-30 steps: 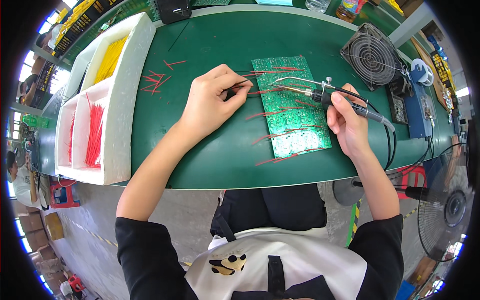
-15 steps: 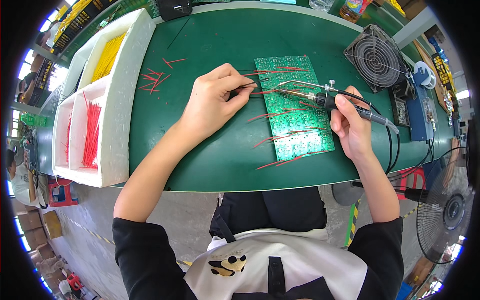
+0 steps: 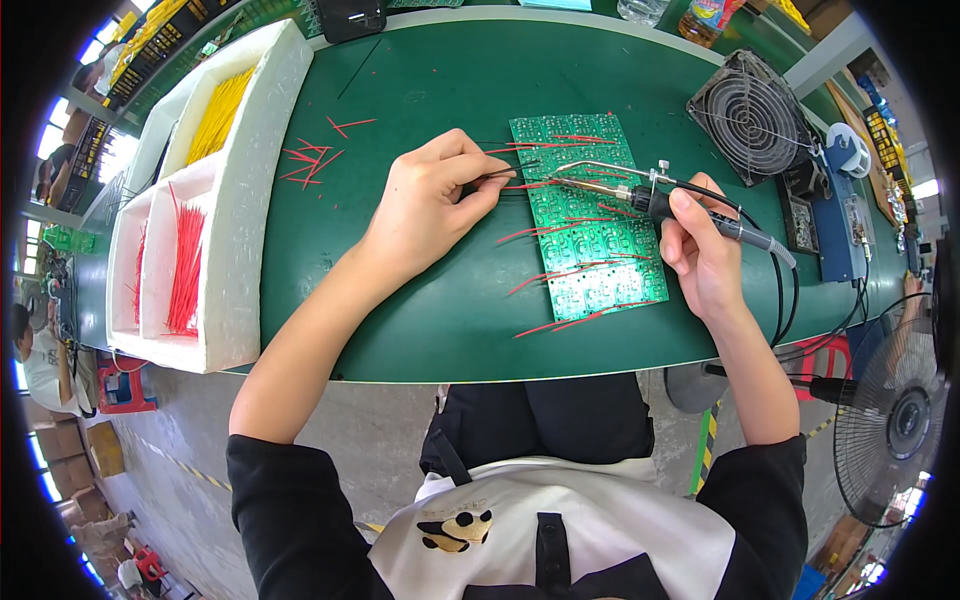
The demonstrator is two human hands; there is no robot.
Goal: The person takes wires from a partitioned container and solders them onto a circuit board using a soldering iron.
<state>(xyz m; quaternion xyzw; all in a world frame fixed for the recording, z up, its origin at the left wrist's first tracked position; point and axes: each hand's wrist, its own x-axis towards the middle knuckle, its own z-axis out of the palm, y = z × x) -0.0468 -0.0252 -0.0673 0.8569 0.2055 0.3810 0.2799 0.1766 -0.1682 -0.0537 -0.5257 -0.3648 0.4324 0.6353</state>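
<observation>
A green circuit board panel (image 3: 600,288) lies on the green table, with several red wires (image 3: 520,235) running off its left edge. At the board's upper left, my left hand (image 3: 425,205) is closed in a pinch on a thin black wire (image 3: 517,169), whose far end reaches over the board. My right hand (image 3: 708,255) grips a soldering iron (image 3: 655,203) with a curved metal feed tube (image 3: 600,166) alongside. The iron's tip points left, near the left part of the board, close to a red wire end. Whether it touches a joint is too small to tell.
A white foam box (image 3: 230,240) of yellow and red wires stands at left. Loose red wires (image 3: 310,160) lie beside it. At right are a square fan (image 3: 750,115), a blue solder unit (image 3: 845,230) with a reel, black cables (image 3: 785,300) and a standing fan (image 3: 905,425).
Both hands and the iron stay almost in place. The black wire at my left fingertips now shows more plainly, its end over the board.
</observation>
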